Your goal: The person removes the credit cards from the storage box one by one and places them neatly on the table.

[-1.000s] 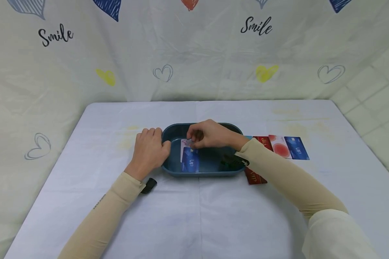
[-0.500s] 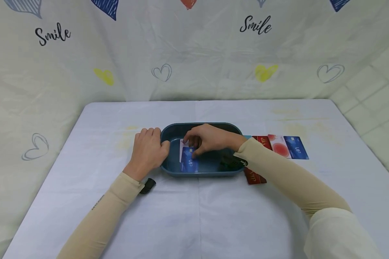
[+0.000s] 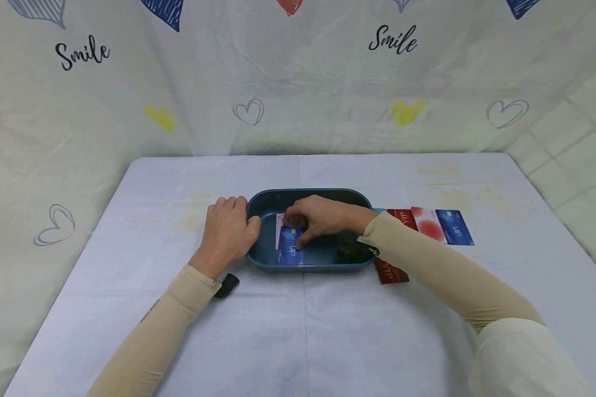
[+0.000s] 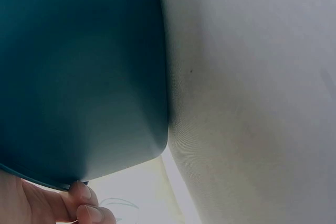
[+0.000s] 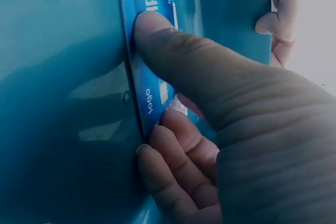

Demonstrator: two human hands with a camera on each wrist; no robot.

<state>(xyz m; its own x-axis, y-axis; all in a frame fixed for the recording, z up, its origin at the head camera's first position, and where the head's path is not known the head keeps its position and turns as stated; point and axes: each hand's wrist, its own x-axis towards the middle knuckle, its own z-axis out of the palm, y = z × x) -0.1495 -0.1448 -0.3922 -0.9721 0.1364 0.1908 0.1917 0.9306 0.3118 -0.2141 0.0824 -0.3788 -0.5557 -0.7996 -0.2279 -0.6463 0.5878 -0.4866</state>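
Observation:
A dark teal oval tray (image 3: 328, 256) stands on the white-covered table. My left hand (image 3: 227, 231) grips its left end, fingertips curled at the rim in the left wrist view. Inside the tray lies a blue VIP card (image 3: 287, 245), partly over a pale card (image 3: 278, 221) with a pink pattern. My right hand (image 3: 324, 215) reaches in from the right and pinches the blue card. In the right wrist view its thumb (image 5: 152, 30) lies flat on the card's face, while the other fingers (image 5: 173, 161) curl at the chip end.
To the right of the tray, a red card (image 3: 402, 216), a white card with a red circle (image 3: 429, 225) and another blue VIP card (image 3: 455, 227) lie in an overlapping row. A second red card (image 3: 391, 272) pokes out below my right sleeve (image 3: 442, 273).
My right hand has shifted slightly nearer to me; its thumb has moved from the cards' far end down onto the blue card. The left hand stays on the tray's rim.

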